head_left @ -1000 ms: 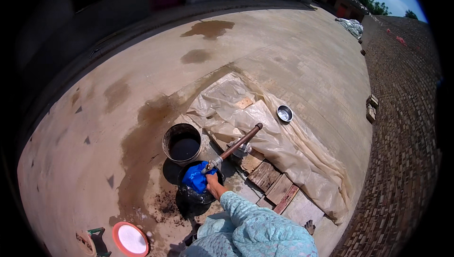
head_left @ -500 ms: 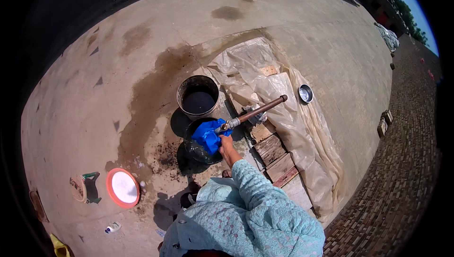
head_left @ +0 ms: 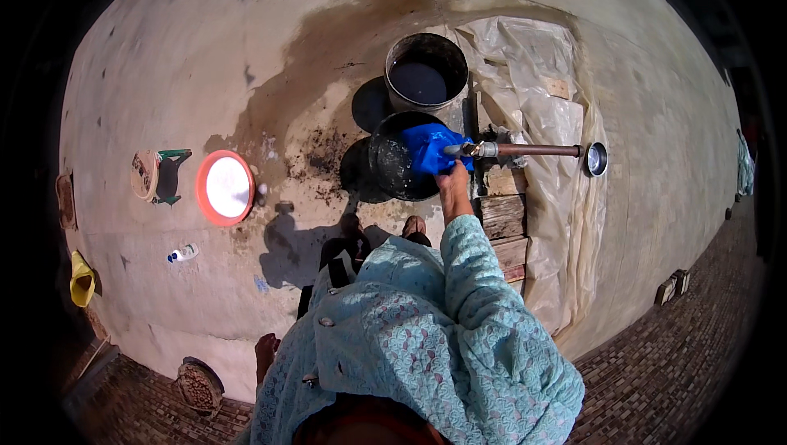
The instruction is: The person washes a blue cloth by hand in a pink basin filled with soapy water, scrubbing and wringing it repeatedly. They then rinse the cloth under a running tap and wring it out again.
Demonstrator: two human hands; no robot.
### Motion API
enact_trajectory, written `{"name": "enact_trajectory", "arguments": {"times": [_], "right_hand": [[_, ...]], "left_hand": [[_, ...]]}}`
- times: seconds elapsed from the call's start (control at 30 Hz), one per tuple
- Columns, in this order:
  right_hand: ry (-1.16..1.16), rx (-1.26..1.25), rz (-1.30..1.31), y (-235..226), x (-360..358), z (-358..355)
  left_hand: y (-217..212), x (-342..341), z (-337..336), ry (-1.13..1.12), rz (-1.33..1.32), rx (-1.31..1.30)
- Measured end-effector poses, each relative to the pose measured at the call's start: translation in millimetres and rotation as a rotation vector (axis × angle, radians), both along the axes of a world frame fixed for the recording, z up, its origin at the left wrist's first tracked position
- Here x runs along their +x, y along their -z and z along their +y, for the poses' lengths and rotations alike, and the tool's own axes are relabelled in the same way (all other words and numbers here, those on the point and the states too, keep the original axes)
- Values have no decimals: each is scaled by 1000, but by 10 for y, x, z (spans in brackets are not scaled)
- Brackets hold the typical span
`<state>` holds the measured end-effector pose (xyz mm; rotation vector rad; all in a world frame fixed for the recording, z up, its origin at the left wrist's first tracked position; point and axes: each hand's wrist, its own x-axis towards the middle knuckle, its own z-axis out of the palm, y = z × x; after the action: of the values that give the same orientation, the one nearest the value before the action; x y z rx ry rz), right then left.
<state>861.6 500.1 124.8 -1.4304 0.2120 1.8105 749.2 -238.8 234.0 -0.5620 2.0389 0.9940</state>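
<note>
My right hand [head_left: 452,183] is closed on a crumpled bright blue cloth [head_left: 428,150], right under the spout of a metal tap [head_left: 474,150]. The cloth hangs over a black tub [head_left: 392,168] with wet, speckled walls. A long brown pipe [head_left: 537,151] carries the tap and runs off to the right. My left hand [head_left: 266,351] hangs low beside my body, in shadow, and its fingers cannot be made out.
A bucket of dark water [head_left: 420,80] stands behind the tub. To the left are an orange basin [head_left: 202,191] with white contents, a small stool [head_left: 146,174], a white bottle [head_left: 187,252] and a yellow container [head_left: 80,281]. Plastic sheeting [head_left: 557,224], boards [head_left: 502,217] and a steel bowl [head_left: 597,159] lie right.
The view has turned and shifted, so the tub and tap appear further right. My left hand has come into view at the lower left. My right hand stays on the blue cloth under the tap.
</note>
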Motion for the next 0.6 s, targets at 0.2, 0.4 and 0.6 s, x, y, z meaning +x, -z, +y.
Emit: {"name": "enact_trajectory", "arguments": {"times": [0.2, 0.4, 0.6], "right_hand": [[-23, -88, 58, -39, 188, 153], [57, -146, 146, -83, 339, 217], [-231, 302, 27, 236, 618, 118]], "left_hand": [[-547, 58, 566, -86, -105, -84], [-848, -65, 974, 26, -135, -65], [-968, -87, 1140, 109, -97, -81]]}}
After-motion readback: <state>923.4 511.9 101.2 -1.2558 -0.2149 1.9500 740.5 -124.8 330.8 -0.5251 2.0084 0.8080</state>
